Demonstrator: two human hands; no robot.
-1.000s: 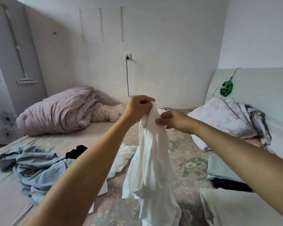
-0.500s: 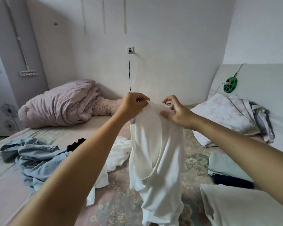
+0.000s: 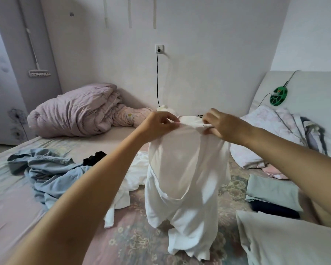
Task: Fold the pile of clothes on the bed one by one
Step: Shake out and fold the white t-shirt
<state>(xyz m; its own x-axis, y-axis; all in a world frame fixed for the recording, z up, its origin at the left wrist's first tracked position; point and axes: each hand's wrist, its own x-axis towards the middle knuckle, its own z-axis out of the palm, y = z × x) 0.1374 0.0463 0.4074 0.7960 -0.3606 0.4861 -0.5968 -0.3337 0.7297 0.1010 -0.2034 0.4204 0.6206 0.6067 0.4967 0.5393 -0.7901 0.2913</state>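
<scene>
A: Between both hands, held up over the middle of the bed [image 3: 17,203], hangs the white garment [image 3: 183,180]. Long axis is vertical: top edge pinched, lower end drooping until it touches or nearly touches the floral sheet.

B: Grip on each side?

A: Left hand [image 3: 159,127] pinches the top edge at its left end, fingers curled onto the cloth. Right hand [image 3: 224,125] pinches the same edge at the right end. Both are level and close together, so the top edge is bunched, not stretched.

B: Which hand is nearer the cloth?

A: Neither, both are on it. The garment hangs straight below and between them, slightly toward the right hand. My guess: the hands need to spread apart sideways to open it flat before laying it down.

B: Which part of the garment is that edge?

A: Cannot tell. There's a curved opening lower on the front, maybe a neckline or armhole.

B: Around it?

A: Another white piece [image 3: 132,180] lies crumpled on the sheet just left of the hanging one. Farther left, a denim shirt [image 3: 46,173] with a small black item [image 3: 95,158] beside it, all unfolded. Right side: a folded stack [image 3: 271,194], grey-green over dark, and a pale folded piece [image 3: 287,240] nearest the camera. At the far left by the wall, a pink quilt [image 3: 75,111].

B: Progress?

A: Partway, I'd say; several pieces are left.
</scene>
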